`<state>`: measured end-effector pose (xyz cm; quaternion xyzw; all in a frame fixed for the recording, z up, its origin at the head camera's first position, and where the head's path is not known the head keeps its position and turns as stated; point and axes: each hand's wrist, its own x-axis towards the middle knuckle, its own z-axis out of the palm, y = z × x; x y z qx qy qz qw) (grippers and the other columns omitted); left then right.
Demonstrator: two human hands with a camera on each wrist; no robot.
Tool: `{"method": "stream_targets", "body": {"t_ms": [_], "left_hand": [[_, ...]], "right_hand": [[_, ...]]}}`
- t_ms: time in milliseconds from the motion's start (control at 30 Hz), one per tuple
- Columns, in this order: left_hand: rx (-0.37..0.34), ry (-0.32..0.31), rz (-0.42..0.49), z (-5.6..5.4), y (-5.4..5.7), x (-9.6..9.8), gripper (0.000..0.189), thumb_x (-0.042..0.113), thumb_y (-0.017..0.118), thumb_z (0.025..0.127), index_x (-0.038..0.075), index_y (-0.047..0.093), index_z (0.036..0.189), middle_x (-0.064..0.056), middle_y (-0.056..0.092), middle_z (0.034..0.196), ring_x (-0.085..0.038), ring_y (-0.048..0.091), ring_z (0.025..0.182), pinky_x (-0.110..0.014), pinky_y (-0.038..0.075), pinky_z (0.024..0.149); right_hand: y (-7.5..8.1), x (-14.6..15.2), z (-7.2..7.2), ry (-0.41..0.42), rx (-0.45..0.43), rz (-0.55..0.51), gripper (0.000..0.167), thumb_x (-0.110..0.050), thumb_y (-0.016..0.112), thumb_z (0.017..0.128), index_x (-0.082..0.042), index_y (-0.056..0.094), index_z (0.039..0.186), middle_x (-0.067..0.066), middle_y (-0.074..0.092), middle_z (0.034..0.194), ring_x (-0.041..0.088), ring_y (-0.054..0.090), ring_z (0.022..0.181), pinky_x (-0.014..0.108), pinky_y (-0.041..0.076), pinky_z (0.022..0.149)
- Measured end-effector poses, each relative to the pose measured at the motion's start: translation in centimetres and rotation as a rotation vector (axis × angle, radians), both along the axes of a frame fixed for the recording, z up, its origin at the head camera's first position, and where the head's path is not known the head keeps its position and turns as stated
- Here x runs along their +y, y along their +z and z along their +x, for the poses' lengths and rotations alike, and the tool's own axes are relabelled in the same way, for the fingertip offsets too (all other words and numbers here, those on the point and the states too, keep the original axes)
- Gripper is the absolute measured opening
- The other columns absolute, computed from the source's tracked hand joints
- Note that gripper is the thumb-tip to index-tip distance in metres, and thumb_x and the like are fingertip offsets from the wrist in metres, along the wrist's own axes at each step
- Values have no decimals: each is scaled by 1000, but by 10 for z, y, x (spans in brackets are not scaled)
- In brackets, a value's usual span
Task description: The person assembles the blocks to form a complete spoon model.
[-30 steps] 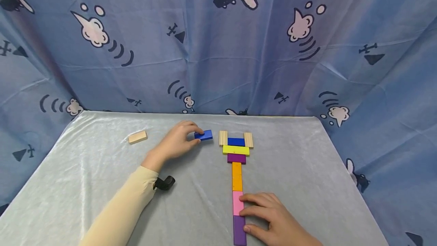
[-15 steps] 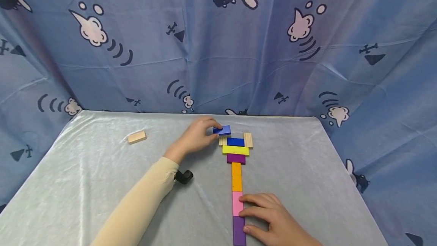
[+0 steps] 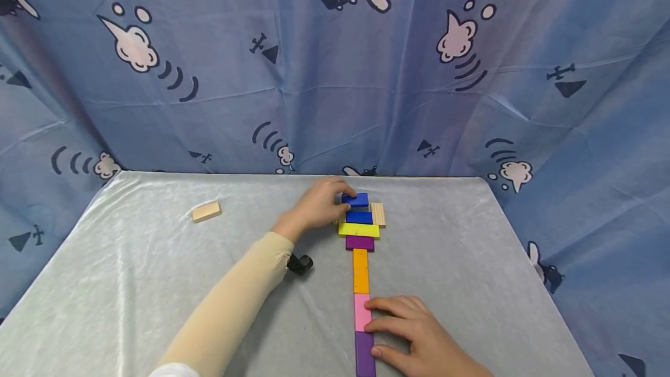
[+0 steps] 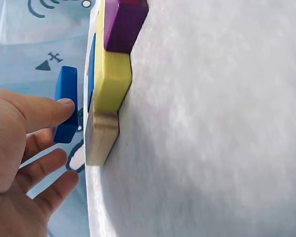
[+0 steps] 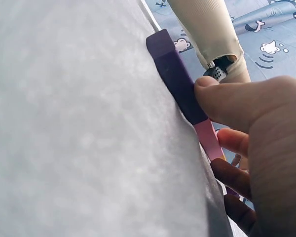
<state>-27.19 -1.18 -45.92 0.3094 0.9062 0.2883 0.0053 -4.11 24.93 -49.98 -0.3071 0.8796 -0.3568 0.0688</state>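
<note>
My left hand (image 3: 321,202) pinches a blue block (image 3: 357,199) between thumb and fingers, and the left wrist view has this blue block (image 4: 66,103) held up off the table. It hovers over the far end of a row of blocks. There another blue block (image 3: 359,217) lies between two plain wooden blocks; the left one is mostly hidden by my hand, the right wooden block (image 3: 378,214) shows fully. Nearer come a yellow block (image 3: 359,230), a dark purple block (image 3: 360,243) and an orange strip (image 3: 360,271). My right hand (image 3: 419,333) rests its fingertips against the pink block (image 3: 362,312) and violet block (image 3: 364,352).
A loose plain wooden block (image 3: 206,212) lies at the far left of the white cloth-covered table (image 3: 471,284). Behind the table's back edge hangs a blue patterned curtain (image 3: 324,74).
My left hand has carried the blue block to the right, from beside the left wooden block to above the row's far end. My right hand has stayed put.
</note>
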Motion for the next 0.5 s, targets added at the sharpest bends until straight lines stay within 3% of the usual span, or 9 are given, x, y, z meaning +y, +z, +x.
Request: {"method": "stream_targets", "body": {"t_ms": [500], "left_hand": [[-62,-33,-27,-3,-2,13,24,11,78,102,11,82,126,-1,74,126,-22,60,127,-41,46,118]], "right_hand": [[2,1,0,31,42,-16,26,-48,77,102,-53,72,127,-21,61,148,7,58,129,44,52,104]]}}
